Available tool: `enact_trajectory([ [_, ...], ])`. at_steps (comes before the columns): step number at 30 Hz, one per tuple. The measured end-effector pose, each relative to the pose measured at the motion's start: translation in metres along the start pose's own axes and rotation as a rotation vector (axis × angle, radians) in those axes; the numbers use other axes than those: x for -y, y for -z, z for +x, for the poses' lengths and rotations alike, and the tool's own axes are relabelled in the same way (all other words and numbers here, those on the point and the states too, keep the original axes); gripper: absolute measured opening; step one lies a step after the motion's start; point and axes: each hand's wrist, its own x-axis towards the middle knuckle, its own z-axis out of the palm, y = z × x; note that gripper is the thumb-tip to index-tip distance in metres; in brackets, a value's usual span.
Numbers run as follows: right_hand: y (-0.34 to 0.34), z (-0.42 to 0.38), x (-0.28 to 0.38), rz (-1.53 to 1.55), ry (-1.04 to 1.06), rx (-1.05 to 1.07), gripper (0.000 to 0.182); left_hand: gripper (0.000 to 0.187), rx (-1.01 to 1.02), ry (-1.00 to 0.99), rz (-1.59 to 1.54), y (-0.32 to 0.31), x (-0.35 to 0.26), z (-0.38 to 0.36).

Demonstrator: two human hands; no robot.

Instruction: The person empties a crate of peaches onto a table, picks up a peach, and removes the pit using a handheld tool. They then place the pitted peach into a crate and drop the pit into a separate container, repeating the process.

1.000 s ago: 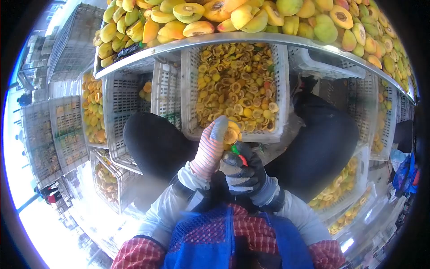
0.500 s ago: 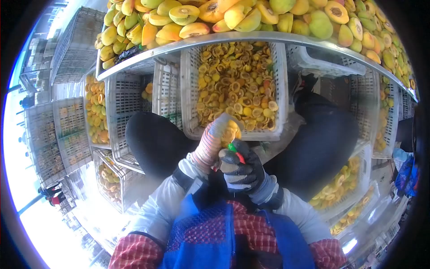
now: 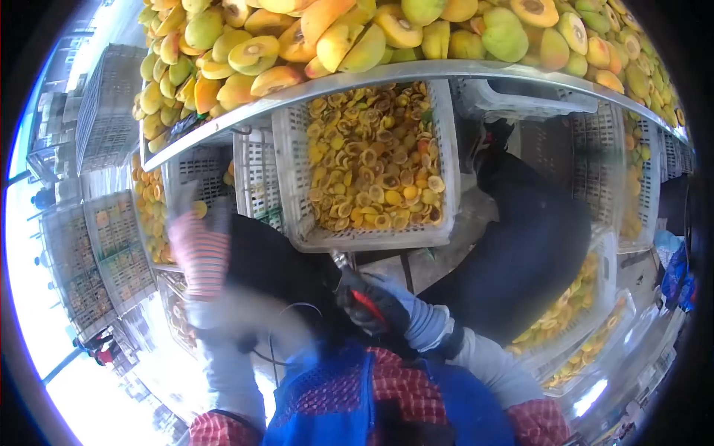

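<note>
My left hand [image 3: 199, 256], in a striped glove with greyish fingertips, is blurred over the white crate at the left. Its fingers look spread, with a yellow peach half [image 3: 199, 209] between them. Low in front of my body, my right hand [image 3: 372, 303] in a dark grey glove is closed round a red-handled tool [image 3: 367, 306]. The tool's metal tip [image 3: 339, 259] points up and left, just below the middle crate. That white crate [image 3: 286, 186] holds many small, cup-shaped yellow fruit pieces [image 3: 372, 160].
A metal-edged table [image 3: 387, 76] across the top bears a heap of halved and whole peaches [image 3: 357, 41]. Crates of fruit stand at left and lower right [image 3: 569, 305]. Stacked crates [image 3: 111, 111] rise at far left. My dark-clothed knees flank the middle crate.
My left hand has left the right one and swung to the left with the peach half. My right hand has dropped slightly, keeping the red-handled tool. The view has shifted a little.
</note>
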Motion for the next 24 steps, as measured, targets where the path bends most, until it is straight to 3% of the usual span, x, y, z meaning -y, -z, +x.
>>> enact_trajectory([
  [1,-0.006,-0.002,0.003,-0.076,0.042,-0.043,0.043,0.039,0.195,0.033,-0.002,0.010,-0.056,-0.005],
  [2,-0.020,-0.006,0.009,-0.155,0.084,-0.086,0.041,0.041,0.087,-0.191,-0.758,-0.045,-0.072,-0.015],
  [3,-0.031,-0.011,0.015,-0.234,0.125,-0.129,0.039,0.042,0.211,-0.461,-0.499,-0.055,-0.103,-0.016],
  [5,-0.026,-0.014,0.018,-0.145,0.188,-0.181,0.031,0.045,0.616,-0.613,-0.340,-0.110,-0.168,-0.027],
  [7,-0.006,-0.008,0.015,-0.016,0.306,-0.203,0.029,0.052,0.612,-0.990,-0.212,-0.147,-0.218,-0.045],
  [10,-0.011,-0.011,0.028,0.066,0.298,-0.278,0.031,0.043,0.486,-1.202,-0.173,-0.165,-0.242,-0.049],
  [14,0.010,-0.005,0.018,0.028,0.439,-0.376,0.028,0.045,0.556,-1.554,-0.072,-0.203,-0.216,-0.006],
  [16,0.018,-0.007,0.014,0.040,0.407,-0.343,0.025,0.045,0.365,-1.515,-0.057,-0.200,-0.200,0.025],
  [18,0.021,-0.008,0.009,0.036,0.413,-0.363,0.022,0.047,0.515,-1.176,0.439,-0.185,-0.200,0.061],
  [19,0.021,-0.008,0.007,0.034,0.435,-0.386,0.020,0.053,0.365,-1.169,0.337,-0.178,-0.186,0.078],
  [20,0.021,-0.009,0.006,0.069,0.459,-0.369,0.020,0.044,0.759,-0.797,0.258,-0.204,-0.177,0.100],
  [23,0.020,-0.012,0.015,0.117,0.481,-0.320,0.021,0.058,0.242,-0.626,-0.072,-0.157,-0.168,0.077],
  [24,0.017,-0.014,0.019,0.112,0.473,-0.308,0.021,0.063,0.300,-0.394,-0.303,-0.155,-0.167,0.057],
])
